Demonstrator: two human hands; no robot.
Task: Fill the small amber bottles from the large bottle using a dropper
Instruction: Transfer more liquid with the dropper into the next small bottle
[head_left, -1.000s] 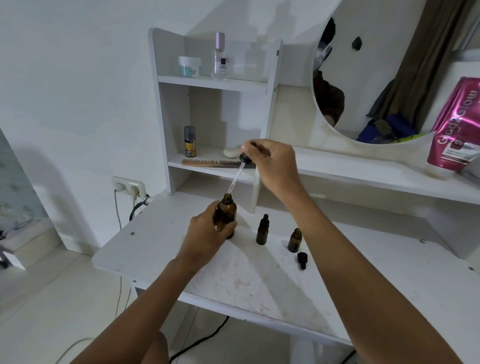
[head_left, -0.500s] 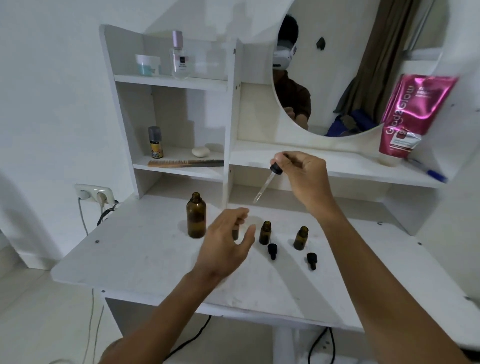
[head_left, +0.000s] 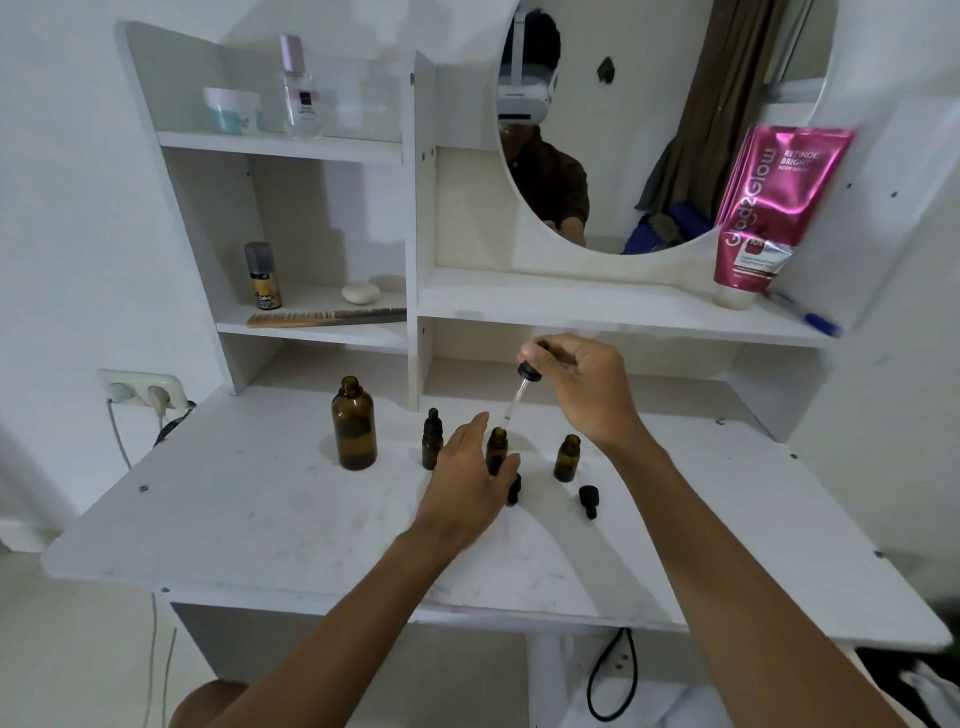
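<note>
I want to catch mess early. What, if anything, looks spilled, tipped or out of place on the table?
Nothing looks spilled or tipped. The large bottle and three small bottles stand upright. Two black caps lie loose on the table in front of them. Faint stains mark the tabletop, but no fresh puddle shows.

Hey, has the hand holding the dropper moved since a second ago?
Yes. The right hand carried the glass dropper rightward from above the large amber bottle to the middle small amber bottle.
</note>
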